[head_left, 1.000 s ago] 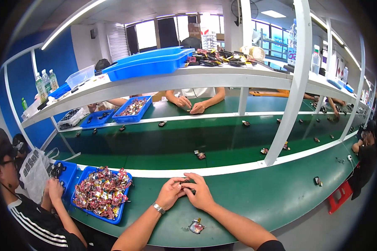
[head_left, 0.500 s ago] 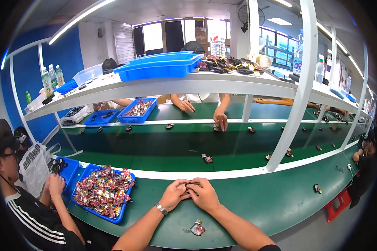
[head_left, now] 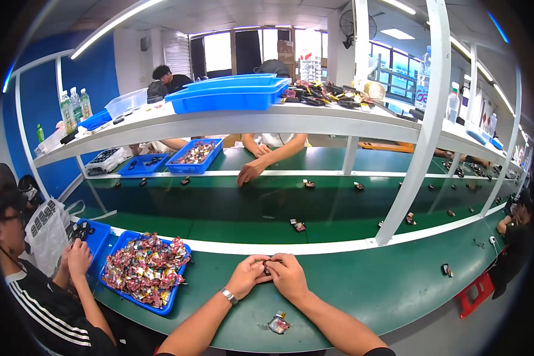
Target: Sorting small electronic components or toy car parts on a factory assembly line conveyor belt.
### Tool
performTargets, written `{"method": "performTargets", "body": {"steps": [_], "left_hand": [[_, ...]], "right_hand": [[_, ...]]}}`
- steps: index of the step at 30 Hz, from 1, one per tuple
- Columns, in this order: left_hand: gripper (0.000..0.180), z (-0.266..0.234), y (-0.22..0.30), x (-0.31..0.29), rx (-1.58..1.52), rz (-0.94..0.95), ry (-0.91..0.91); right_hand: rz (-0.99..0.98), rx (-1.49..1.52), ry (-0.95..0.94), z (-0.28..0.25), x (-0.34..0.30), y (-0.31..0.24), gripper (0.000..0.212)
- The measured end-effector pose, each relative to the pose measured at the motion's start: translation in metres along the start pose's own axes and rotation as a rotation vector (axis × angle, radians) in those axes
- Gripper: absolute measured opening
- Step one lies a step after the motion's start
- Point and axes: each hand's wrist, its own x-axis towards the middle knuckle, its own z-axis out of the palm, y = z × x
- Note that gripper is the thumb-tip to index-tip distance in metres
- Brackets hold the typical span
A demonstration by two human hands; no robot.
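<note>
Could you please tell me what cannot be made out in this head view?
- Small dark part: pinched between left hand and right hand, mostly covered by fingers.
- Small packet on the green table: too small to identify.
- Blue tray contents: blurred wrappers.

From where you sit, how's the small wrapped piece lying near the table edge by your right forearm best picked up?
Pinch the wrapped piece across its narrow middle, coming straight down from above. It lies flat and alone on the green table, nothing against it, so both long sides look free. The right hand is nearest; both hands now meet around a small dark part.
</note>
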Motion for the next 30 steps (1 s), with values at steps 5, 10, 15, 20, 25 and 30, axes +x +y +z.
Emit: {"method": "performTargets", "body": {"steps": [5,10,15,20,25,30], "left_hand": [[0.028,0.003,0.0,-0.001,0.024,0.038,0.024],[0.029,0.0,0.0,0.005,-0.005,0.041,0.121],[0.036,-0.002,0.0,0.004,-0.011,0.059,0.109],[0.04,0.01,-0.005,0.007,0.059,0.161,0.189],[0.032,0.005,-0.007,0.005,0.175,0.119,0.106],[0.021,-0.003,-0.008,0.003,0.359,0.212,0.16]], "right_hand": [[0.021,-0.011,-0.003,0.005,-0.001,0.0,0.017],[-0.126,-0.094,-0.083,-0.004,0.007,-0.005,0.028],[-0.05,-0.041,-0.113,0.003,0.009,0.007,0.032],[0.186,-0.088,-0.131,0.012,0.033,0.084,0.033],[0.278,-0.137,-0.233,0.024,0.049,0.099,0.039],[0.444,-0.416,0.027,0.0,0.058,0.126,0.057]]}}
